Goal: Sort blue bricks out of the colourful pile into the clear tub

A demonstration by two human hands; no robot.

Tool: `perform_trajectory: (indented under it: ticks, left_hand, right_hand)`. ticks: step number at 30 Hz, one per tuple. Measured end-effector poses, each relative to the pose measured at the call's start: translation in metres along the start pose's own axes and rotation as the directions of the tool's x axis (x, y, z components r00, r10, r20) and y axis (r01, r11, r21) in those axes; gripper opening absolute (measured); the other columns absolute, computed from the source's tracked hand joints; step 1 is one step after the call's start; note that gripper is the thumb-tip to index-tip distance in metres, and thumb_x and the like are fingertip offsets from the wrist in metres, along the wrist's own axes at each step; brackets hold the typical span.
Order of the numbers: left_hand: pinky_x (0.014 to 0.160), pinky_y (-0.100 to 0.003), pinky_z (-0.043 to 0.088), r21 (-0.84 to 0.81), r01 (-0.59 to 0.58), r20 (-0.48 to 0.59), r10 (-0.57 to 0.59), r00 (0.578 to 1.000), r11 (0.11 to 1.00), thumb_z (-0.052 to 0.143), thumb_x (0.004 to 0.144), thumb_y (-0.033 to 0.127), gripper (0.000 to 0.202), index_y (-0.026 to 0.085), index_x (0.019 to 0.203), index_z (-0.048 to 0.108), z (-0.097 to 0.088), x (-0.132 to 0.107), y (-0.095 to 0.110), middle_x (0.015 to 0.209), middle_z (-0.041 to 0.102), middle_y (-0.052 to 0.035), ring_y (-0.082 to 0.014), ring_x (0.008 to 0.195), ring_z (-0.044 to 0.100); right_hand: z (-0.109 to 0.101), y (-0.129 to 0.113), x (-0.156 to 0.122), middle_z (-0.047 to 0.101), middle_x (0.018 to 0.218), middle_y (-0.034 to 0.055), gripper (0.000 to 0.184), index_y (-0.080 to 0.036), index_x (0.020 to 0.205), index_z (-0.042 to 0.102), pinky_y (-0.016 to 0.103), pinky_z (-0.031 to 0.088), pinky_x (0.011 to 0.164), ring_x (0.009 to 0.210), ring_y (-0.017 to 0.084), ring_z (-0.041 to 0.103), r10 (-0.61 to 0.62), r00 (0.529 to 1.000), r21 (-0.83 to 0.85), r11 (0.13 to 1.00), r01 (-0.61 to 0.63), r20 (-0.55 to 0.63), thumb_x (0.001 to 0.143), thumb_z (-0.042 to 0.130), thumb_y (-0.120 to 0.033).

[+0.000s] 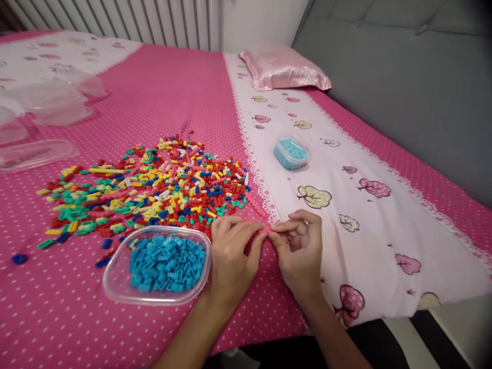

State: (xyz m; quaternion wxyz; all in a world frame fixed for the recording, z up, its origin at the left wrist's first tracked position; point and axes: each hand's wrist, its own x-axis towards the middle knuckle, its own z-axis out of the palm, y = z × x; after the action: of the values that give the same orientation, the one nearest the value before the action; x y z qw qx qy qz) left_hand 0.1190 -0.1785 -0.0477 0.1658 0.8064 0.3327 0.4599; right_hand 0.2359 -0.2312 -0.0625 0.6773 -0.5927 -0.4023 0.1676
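Fingertips of my left hand (233, 252) and my right hand (302, 253) meet above the bedspread, pinching small pink building bricks (266, 230) between them. Much of what they hold is covered by the fingers. Just beyond the hands lies a thin pink strip of bricks (257, 207). To the left spreads a large loose pile of small building bricks (161, 187) in red, yellow, green, blue, white and pink. Beside my left wrist stands a clear plastic container (116, 279) partly filled with blue bricks (167, 264).
A smaller clear tub (286, 163) of light blue bricks sits on the white printed band. Empty-looking clear containers (49, 100) and a clear lid (38, 154) lie at the far left. A pink satin pillow (284, 69) rests against the grey headboard (403, 87).
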Motion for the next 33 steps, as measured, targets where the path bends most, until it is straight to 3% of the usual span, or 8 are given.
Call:
perform_trajectory:
  ticks: [7,14,22,33]
  left_hand:
    - [0.086,-0.038,0.043,-0.001,0.003,-0.002,-0.003,1.000,1.000,0.069,0.087,0.011,0.008,0.014,0.094,0.071,0.000,0.000,0.000,0.085,0.076,-0.0026,-0.0207,0.086,0.059]
    - [0.088,-0.041,0.037,0.016,0.063,0.068,-0.064,0.996,0.998,0.074,0.086,0.017,0.018,0.019,0.104,0.072,0.001,0.001,0.000,0.091,0.078,-0.0009,-0.0228,0.091,0.061]
    - [0.087,-0.042,0.033,0.046,0.097,0.088,-0.100,0.991,0.994,0.065,0.092,0.017,0.006,0.020,0.094,0.070,0.000,0.001,0.002,0.086,0.076,-0.0006,-0.0230,0.089,0.060]
    - [0.088,-0.043,0.031,0.043,0.104,0.119,-0.109,0.987,0.994,0.064,0.093,0.019,0.007,0.020,0.098,0.070,0.001,0.002,0.003,0.091,0.076,-0.0020,-0.0234,0.091,0.060]
  right_hand:
    - [0.002,0.000,0.000,0.065,0.076,-0.0054,0.036,-0.028,0.107,0.051,0.029,0.052,0.077,0.075,0.014,0.067,0.009,1.000,0.008,1.000,-0.009,0.008,0.082,0.071,-0.012]
    - [-0.004,-0.001,0.008,0.066,0.081,-0.0033,0.042,-0.029,0.115,0.048,0.029,0.054,0.075,0.078,0.016,0.068,0.125,0.989,0.112,0.985,-0.133,0.073,0.083,0.074,-0.020]
    - [-0.007,-0.002,0.010,0.069,0.086,-0.0019,0.017,-0.025,0.099,0.064,0.023,0.055,0.073,0.078,0.012,0.068,0.125,0.982,0.053,0.990,-0.134,0.139,0.086,0.071,-0.019]
    - [-0.007,-0.005,0.010,0.075,0.084,0.0019,0.003,-0.021,0.087,0.072,0.030,0.059,0.076,0.080,0.017,0.071,0.133,0.983,0.003,0.991,-0.134,0.125,0.085,0.070,-0.019]
